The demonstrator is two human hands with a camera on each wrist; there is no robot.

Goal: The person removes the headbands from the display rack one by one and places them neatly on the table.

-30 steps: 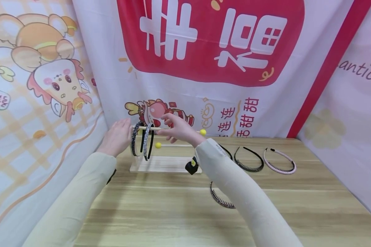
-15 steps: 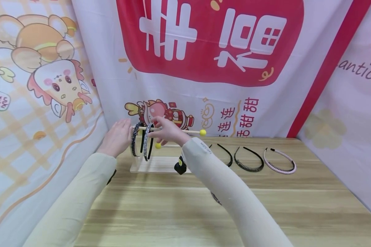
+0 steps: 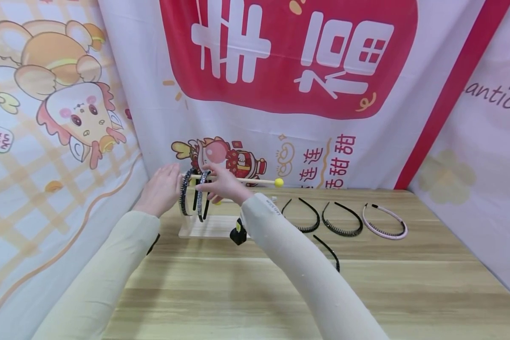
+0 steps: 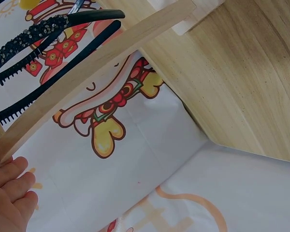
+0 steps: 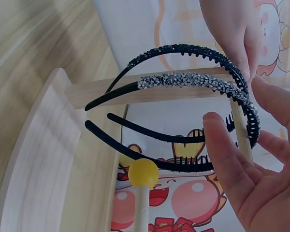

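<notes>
A wooden display stand (image 3: 212,227) carries two headbands on its upper rod. One is black with dark glitter (image 3: 184,193); beside it hangs a headband with silver stones (image 5: 183,79). My left hand (image 3: 159,191) rests with extended fingers against the top of the stand's upright (image 4: 87,72), at its left end. Around the top of the silver headband, my right hand (image 3: 225,183) has its fingers spread on either side, thumb and fingertips apart and right at the band. The rod (image 5: 242,130) passes behind these fingers.
Several headbands lie on the table to the right, among them a black one (image 3: 343,232) and a pink one (image 3: 386,235). A black piece with a yellow spot (image 3: 238,233) shows by my right sleeve. Yellow balls cap the rods, one upper (image 3: 278,182). Printed cloth walls stand behind and left.
My right hand has moved left along the upper rod to the silver headband. The left hand and both hanging headbands have stayed in place.
</notes>
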